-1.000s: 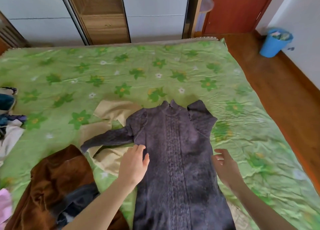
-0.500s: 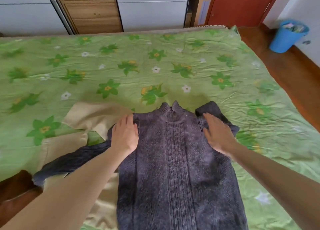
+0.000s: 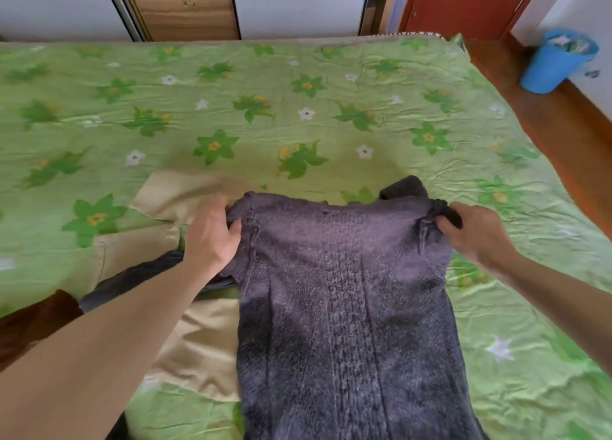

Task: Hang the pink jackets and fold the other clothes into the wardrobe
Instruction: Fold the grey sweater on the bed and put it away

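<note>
Your left hand (image 3: 212, 237) pinches grey sweater (image 3: 341, 307) shoulder at 9 o'clock, right hand (image 3: 477, 234) grips other shoulder at 3. Top edge lifted off green bedsheet (image 3: 298, 91), likely for fold toward you. Wardrobe (image 3: 185, 5) waits at 12.

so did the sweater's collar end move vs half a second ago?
Yes. Both hands, left hand and right hand, now grip the grey sweater by its shoulders and have folded its top toward the person, away from the wardrobe; collar hidden.
</note>
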